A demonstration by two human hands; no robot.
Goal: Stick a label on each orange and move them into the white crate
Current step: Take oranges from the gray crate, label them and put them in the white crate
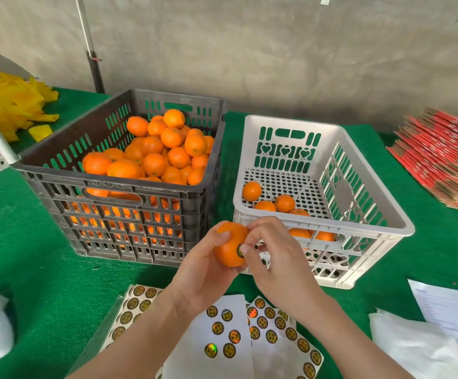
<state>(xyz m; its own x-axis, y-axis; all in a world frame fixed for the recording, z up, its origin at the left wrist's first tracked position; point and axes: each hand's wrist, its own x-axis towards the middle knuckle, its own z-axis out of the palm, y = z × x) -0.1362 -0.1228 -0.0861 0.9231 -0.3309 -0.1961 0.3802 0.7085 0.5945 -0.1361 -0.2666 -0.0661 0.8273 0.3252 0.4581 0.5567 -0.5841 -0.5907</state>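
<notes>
White sheets of round gold stickers (pixel 223 337) are laid nearest. A smooth round orange (pixel 228 250) is gripped by the left hand (pixel 206 272) and pinched at its dark round label (pixel 239 250) by the right hand (pixel 274 258).

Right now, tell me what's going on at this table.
A person is labelling oranges. The left hand holds one orange in front of the white crate, and the right hand presses a round label onto it with the thumb. The dark crate beside it is heaped with oranges, and only a few oranges lie in the white one. Label sheets lie on the green table under the arms.
</notes>
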